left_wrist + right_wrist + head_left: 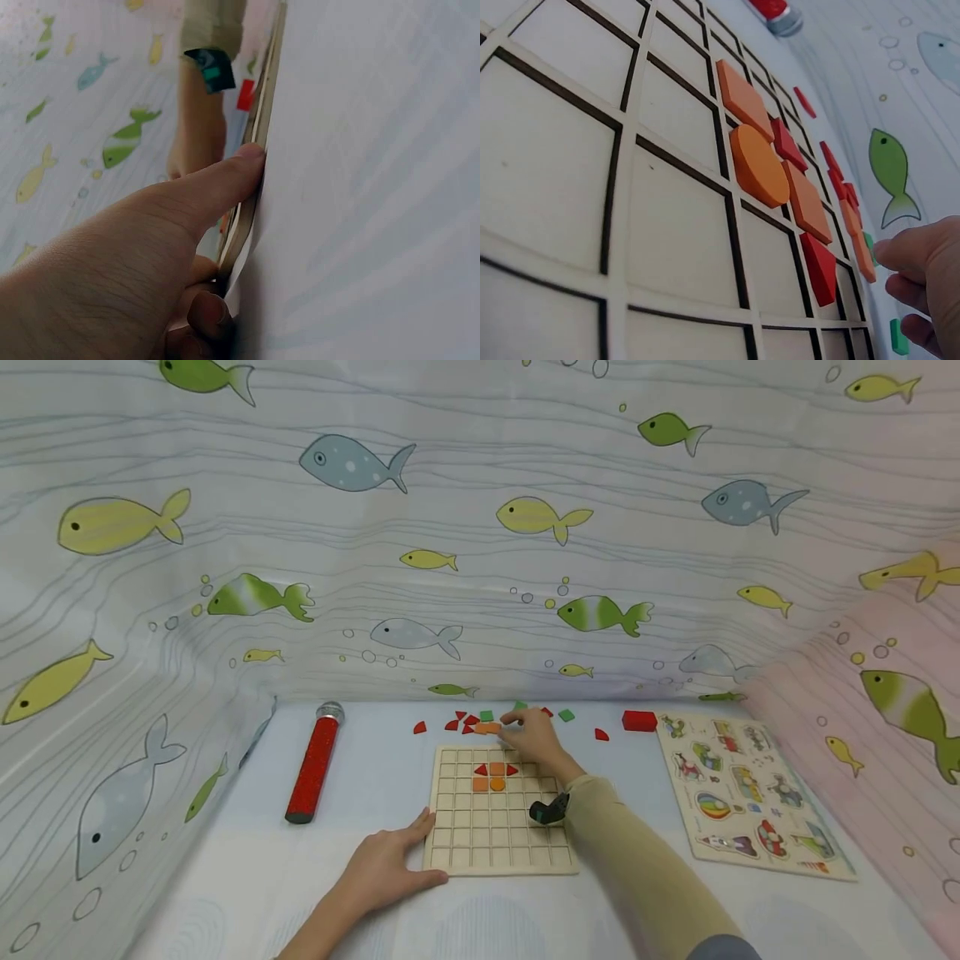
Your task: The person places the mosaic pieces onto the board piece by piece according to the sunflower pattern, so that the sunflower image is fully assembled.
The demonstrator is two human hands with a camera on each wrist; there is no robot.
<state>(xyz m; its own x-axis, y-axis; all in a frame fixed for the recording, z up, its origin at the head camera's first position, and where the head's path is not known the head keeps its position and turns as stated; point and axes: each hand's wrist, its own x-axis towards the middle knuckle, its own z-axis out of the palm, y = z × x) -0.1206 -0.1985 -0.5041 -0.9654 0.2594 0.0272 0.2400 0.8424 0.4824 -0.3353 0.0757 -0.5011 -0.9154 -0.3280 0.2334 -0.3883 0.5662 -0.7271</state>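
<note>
Picking from loose pieces beyond the wooden grid board (pixel 495 835), the right hand (pixel 531 739) fingertips an orange tile (pixel 487 727); the left hand (pixel 390 864), fingers spread flat, steadies the board's near corner. Next, lift cleanly.

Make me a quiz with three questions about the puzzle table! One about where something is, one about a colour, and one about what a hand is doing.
1. Where is the glitter tube lying?
A. left of the grid board
B. on the picture puzzle
C. on the grid board

2. What colour is the round piece on the grid board?
A. green
B. orange
C. blue

3. What is the left hand doing?
A. lifting the red block
B. hanging in the air
C. touching the board's near left corner

Answers:
1 A, the tube lies left of the board.
2 B, the right wrist view shows it orange.
3 C, its thumb presses the board's edge.
</note>
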